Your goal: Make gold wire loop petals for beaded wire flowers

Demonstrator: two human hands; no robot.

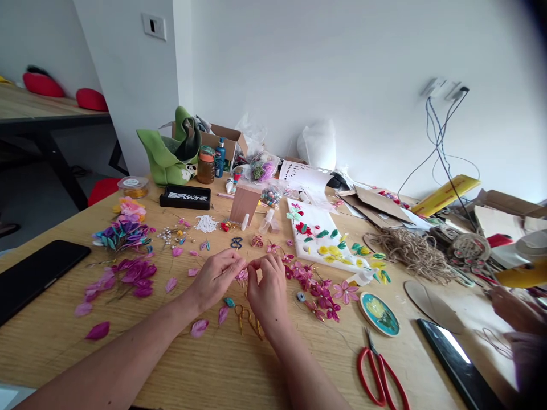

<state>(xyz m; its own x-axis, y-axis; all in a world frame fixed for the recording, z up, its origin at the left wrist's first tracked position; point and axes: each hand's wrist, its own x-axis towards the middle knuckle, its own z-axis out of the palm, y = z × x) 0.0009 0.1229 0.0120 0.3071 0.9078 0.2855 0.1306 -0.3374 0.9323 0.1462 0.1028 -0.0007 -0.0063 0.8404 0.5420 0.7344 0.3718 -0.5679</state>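
Note:
My left hand (219,279) and my right hand (269,290) meet over the middle of the table, fingertips pinched together. What they hold is too small or too hidden to make out. Just beneath the fingertips shows a bit of a pink flower (242,275); whether it is held or lies on the table I cannot tell. Gold-coloured wire pieces (244,316) lie below my right wrist, partly covered by it. Loose pink petals (199,328) are scattered around my left forearm. Right of my right hand lies a cluster of magenta wire-stemmed flowers (314,285) beside a small spool (301,296).
Red-handled scissors (380,370) lie at the front right, near a round painted hoop (379,314) and a phone (459,359). Purple petal bunches (137,276) and a black phone (40,273) are on the left. Another person's hand (519,310) is at the far right, by twine (412,253).

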